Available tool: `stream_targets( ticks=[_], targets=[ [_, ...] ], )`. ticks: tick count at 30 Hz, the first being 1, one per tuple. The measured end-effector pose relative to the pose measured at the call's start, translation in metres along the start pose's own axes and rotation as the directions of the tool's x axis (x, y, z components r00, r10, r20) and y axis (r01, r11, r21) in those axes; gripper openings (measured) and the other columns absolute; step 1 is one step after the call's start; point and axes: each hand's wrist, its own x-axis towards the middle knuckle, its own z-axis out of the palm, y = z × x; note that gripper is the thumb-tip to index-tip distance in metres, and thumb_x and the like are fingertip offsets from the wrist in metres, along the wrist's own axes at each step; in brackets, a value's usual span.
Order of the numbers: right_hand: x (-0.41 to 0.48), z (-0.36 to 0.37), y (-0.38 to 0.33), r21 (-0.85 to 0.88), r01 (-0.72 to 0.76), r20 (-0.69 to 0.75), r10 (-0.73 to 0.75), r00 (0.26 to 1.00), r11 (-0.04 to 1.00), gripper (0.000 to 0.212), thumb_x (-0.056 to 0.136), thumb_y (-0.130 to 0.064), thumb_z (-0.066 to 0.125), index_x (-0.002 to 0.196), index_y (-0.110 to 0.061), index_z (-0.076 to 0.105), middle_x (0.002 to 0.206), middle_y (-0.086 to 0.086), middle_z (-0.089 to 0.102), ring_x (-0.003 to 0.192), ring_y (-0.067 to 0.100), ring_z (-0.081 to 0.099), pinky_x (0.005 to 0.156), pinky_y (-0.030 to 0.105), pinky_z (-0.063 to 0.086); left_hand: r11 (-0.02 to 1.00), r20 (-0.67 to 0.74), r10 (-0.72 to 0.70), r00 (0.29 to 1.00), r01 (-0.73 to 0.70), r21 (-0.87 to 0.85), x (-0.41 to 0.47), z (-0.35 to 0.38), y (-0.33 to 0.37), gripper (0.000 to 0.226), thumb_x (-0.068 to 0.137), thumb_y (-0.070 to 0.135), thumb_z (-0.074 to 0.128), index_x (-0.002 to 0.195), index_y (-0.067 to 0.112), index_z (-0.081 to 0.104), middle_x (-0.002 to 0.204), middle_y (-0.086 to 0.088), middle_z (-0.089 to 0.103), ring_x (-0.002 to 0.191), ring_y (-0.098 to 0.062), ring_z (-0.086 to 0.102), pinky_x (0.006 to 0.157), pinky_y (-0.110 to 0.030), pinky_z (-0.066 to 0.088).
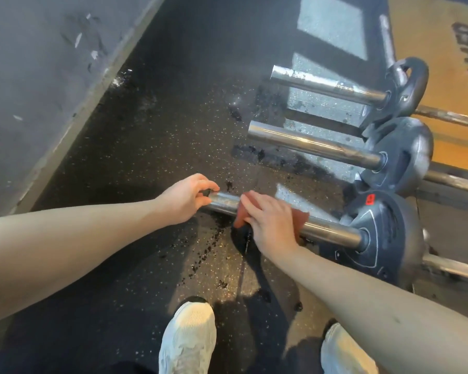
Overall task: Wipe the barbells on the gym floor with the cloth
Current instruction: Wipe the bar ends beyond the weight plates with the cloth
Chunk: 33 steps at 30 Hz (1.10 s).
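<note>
floor: dark speckled rubber, carries everything; one wall runs along its left edge, one orange platform meets its far right corner.
barbells: three counted, lying side by side toward the floor's right edge, free ends pointing to the wall edge. Judged: laid parallel so each can be taken in turn.
near bar: the one in work, closest to the shoes.
mid bar: bare, no hand on it.
far bar: bare, no hand on it.
plates: three seen, one per bar: near, mid, far. They hold the sleeves just off the floor, which leaves room for fingers beneath.
left grip: clenched round the free end of the near bar. Judged: steadies it against rolling under the wiping.
right grip: fingers laid out flat on the cloth, pressing it onto the near bar; not closed round it as far as visible.
shoes: two, white, left and right, at the floor's near edge.
cloth: one, red, draped over the near bar between the left grip and the near plate, mostly hidden by the right grip.
step, judged: wiping the near sleeve; mid and far bars look not yet in work.
</note>
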Motion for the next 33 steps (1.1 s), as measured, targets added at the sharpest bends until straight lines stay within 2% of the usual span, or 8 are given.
stream_targets(
  ticks=[6,9,15,21,24,27,31,33],
  targets=[
    [-0.001,0.007,-0.010,0.108,0.014,-0.021,-0.012,1.000,0.994,0.047,0.099,-0.013,0.064,0.143,-0.025,0.058,0.154,-0.001,0.050,0.145,0.021,0.040,0.123,0.039,0.021,0.994,0.036,0.107,0.994,-0.108,0.030,0.003,0.001,-0.010,0.045,0.087,0.029,0.079,0.126,0.038,0.058,0.120,0.017,0.057,0.102,-0.005,0.061,0.091,-0.026,0.054],
    [-0.051,-0.016,0.047,0.096,-0.185,-0.117,0.195,0.974,0.978,0.046,0.099,-0.010,0.062,0.143,-0.025,0.059,0.155,-0.004,0.049,0.148,0.020,0.037,0.126,0.041,0.016,0.992,0.027,0.095,0.995,-0.097,0.078,0.008,0.002,-0.011,0.043,0.085,0.031,0.081,0.113,0.049,0.053,0.106,0.017,0.061,0.090,-0.005,0.063,0.082,-0.027,0.054],
    [-0.071,-0.026,0.038,0.100,-0.732,-0.255,0.729,0.636,0.674,0.049,0.102,-0.013,0.056,0.149,-0.025,0.051,0.165,-0.003,0.032,0.157,0.024,0.012,0.128,0.053,0.004,0.997,0.057,0.038,0.998,-0.042,0.066,0.011,0.001,-0.002,0.041,0.088,0.029,0.078,0.116,0.046,0.054,0.106,0.017,0.057,0.079,-0.007,0.062,0.067,-0.017,0.044],
    [-0.021,0.014,-0.060,0.084,-0.327,-0.064,0.333,0.941,0.941,0.062,0.100,-0.010,0.062,0.155,-0.031,0.040,0.169,-0.006,0.017,0.157,0.017,-0.005,0.125,0.045,-0.014,0.996,0.058,0.026,0.998,-0.031,0.085,0.019,0.002,-0.005,0.040,0.089,0.028,0.078,0.122,0.039,0.059,0.111,0.014,0.057,0.079,-0.010,0.061,0.064,-0.016,0.043],
    [-0.044,-0.007,-0.011,0.104,-0.249,-0.110,0.260,0.959,0.963,0.052,0.102,-0.012,0.058,0.149,-0.031,0.049,0.165,-0.010,0.031,0.155,0.007,0.005,0.126,0.034,-0.008,0.997,0.059,0.041,0.997,-0.045,0.067,0.020,0.005,-0.006,0.037,0.088,0.028,0.078,0.119,0.039,0.059,0.108,0.012,0.057,0.082,-0.012,0.059,0.068,-0.020,0.043],
    [-0.078,-0.039,0.054,0.097,-0.465,-0.268,0.473,0.839,0.880,0.036,0.101,-0.015,0.050,0.134,-0.022,0.064,0.148,-0.006,0.053,0.148,0.019,0.036,0.127,0.041,0.015,0.998,0.057,0.044,0.997,-0.046,0.032,0.020,0.005,-0.006,0.038,0.088,0.027,0.078,0.117,0.040,0.059,0.109,0.012,0.056,0.084,-0.012,0.059,0.069,-0.021,0.043],
    [-0.067,-0.032,0.045,0.203,-0.734,-0.288,0.756,0.588,0.648,0.037,0.105,-0.019,0.050,0.140,-0.023,0.060,0.158,-0.005,0.044,0.155,0.019,0.021,0.129,0.048,0.005,0.998,0.066,0.055,0.996,-0.057,0.029,0.017,0.004,-0.004,0.037,0.088,0.028,0.078,0.115,0.042,0.058,0.108,0.014,0.056,0.082,-0.011,0.061,0.067,-0.018,0.044],
    [-0.043,-0.014,0.005,0.186,-0.686,-0.277,0.707,0.650,0.704,0.040,0.103,-0.021,0.049,0.142,-0.026,0.059,0.159,-0.006,0.042,0.156,0.018,0.017,0.128,0.050,0.003,0.998,0.067,0.056,0.996,-0.058,0.022,0.018,0.004,-0.006,0.038,0.088,0.028,0.078,0.116,0.042,0.057,0.109,0.014,0.056,0.082,-0.011,0.061,0.068,-0.018,0.045]
  ],
)
